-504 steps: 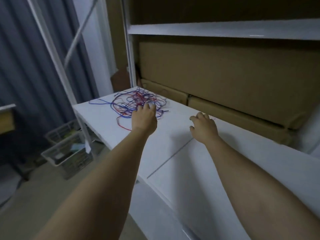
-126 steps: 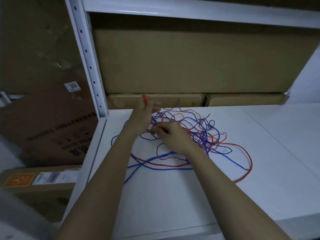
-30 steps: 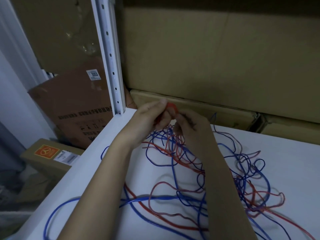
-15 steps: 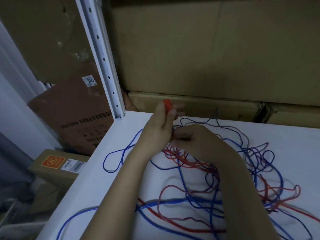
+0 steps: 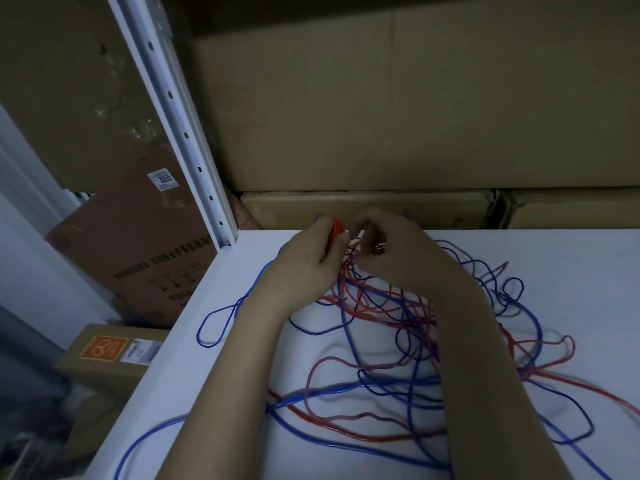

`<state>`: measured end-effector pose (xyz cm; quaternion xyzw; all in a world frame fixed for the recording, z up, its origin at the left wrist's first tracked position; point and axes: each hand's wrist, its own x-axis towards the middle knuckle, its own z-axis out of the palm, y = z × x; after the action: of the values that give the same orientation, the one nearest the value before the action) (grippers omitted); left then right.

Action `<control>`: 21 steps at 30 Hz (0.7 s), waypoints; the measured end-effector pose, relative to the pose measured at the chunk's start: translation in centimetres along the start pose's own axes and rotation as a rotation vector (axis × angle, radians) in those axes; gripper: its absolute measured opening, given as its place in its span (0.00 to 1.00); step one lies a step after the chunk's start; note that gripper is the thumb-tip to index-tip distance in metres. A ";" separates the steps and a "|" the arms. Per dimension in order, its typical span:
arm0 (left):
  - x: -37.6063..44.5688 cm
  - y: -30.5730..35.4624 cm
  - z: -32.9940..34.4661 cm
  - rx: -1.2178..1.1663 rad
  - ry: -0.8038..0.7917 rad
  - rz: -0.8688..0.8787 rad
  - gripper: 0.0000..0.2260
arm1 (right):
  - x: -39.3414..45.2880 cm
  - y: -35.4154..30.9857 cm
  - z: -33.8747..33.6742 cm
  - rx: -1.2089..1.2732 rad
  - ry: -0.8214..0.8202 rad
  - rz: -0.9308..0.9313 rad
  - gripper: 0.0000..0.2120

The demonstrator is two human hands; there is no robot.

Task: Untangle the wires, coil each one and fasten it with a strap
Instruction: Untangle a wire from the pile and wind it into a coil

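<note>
A tangle of red wires (image 5: 374, 306) and blue wires (image 5: 346, 389) sprawls over the white shelf (image 5: 214, 341). My left hand (image 5: 308, 261) pinches a small coil of red wire (image 5: 336, 228) between thumb and fingers, raised near the shelf's back edge. My right hand (image 5: 391, 247) is close beside it, fingers curled round a red strand that runs down into the tangle. Both forearms lie over the heap and hide part of it. No strap is visible.
Large cardboard boxes (image 5: 398, 109) stand along the back, with flatter boxes (image 5: 363, 207) beneath them. A white perforated rack post (image 5: 187, 133) rises at the shelf's back left corner. Past the left edge are a brown carton (image 5: 138, 244) and a labelled box (image 5: 107, 351) on the floor.
Both hands stay at the back of the tangle. My right hand has risen from below my left hand to its level, still on the red wire. The view has shifted slightly left.
</note>
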<state>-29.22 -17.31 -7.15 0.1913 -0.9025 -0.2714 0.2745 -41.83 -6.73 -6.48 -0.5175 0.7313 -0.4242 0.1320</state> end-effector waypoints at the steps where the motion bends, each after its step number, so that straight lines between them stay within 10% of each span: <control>1: -0.1 0.0 -0.1 -0.005 -0.033 -0.014 0.12 | -0.2 0.2 -0.1 -0.029 -0.043 0.012 0.16; 11: -1.7 1.8 -1.6 -0.118 -0.170 -0.076 0.17 | -1.9 0.4 0.2 -0.215 0.248 -0.110 0.06; 21: -4.3 5.6 -4.3 -0.513 -0.147 -0.169 0.18 | -4.2 -4.3 0.3 0.227 0.290 -0.112 0.07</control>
<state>-24.46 -12.50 -2.50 0.1699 -0.8027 -0.5259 0.2243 -37.07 -3.69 -4.38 -0.4725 0.6601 -0.5809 0.0589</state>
